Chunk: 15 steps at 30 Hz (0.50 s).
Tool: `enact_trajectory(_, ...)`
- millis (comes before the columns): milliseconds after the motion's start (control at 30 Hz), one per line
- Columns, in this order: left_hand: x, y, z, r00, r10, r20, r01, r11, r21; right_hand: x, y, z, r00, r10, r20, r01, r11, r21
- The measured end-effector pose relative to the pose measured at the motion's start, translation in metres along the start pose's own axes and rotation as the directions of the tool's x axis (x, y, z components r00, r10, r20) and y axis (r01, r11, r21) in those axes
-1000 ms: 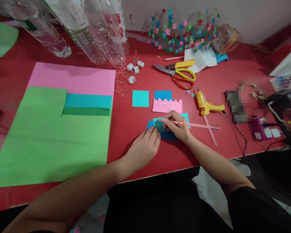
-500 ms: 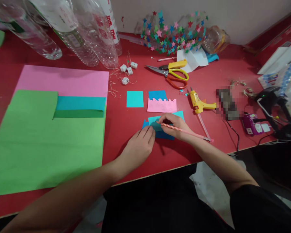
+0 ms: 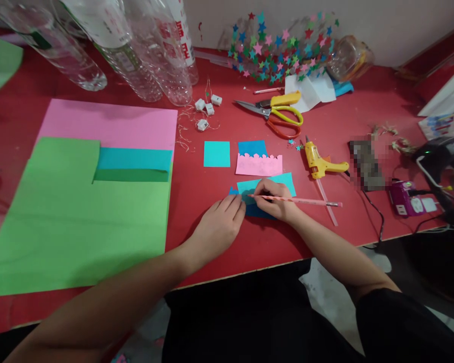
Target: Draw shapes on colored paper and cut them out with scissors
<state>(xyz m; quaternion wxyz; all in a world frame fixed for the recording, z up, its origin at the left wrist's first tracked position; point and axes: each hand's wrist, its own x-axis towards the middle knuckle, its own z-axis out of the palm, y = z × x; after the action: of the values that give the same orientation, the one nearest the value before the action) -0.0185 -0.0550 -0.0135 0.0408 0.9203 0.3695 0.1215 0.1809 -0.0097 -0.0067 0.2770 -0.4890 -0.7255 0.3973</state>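
1. The right hand [image 3: 276, 199] has its grip clamped on a pink pencil [image 3: 298, 200], tip on the teal paper strip [image 3: 267, 185] near the surface's [image 3: 219, 242] front edge.
2. The left hand [image 3: 219, 227] lies flat, fingers together, pinning the strip's left end and grasping nothing.
3. Judged from a scalloped pink strip [image 3: 259, 165] lying finished just behind, marking looks underway; cutting seems left, with scissors [image 3: 278, 113] well apart.
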Motion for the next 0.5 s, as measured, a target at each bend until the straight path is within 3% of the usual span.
enact_trajectory(167,0.004,-0.009,0.0,0.998,-0.052,-0.048,0.044,0.989,-0.144,-0.002,0.002,0.004,0.997,-0.081,-0.004,0.081,0.996,-0.041)
enact_trajectory(267,0.007,-0.021,-0.005,0.999,0.005,-0.037,-0.012,0.98,-0.199,-0.005,0.002,0.006,0.994,-0.107,-0.028,0.106,0.994,-0.032)
enact_trajectory(500,0.015,-0.062,-0.008,0.988,0.149,-0.044,-0.155,0.918,-0.365,-0.005,0.001,0.003,0.997,-0.041,0.066,0.043,0.998,-0.035)
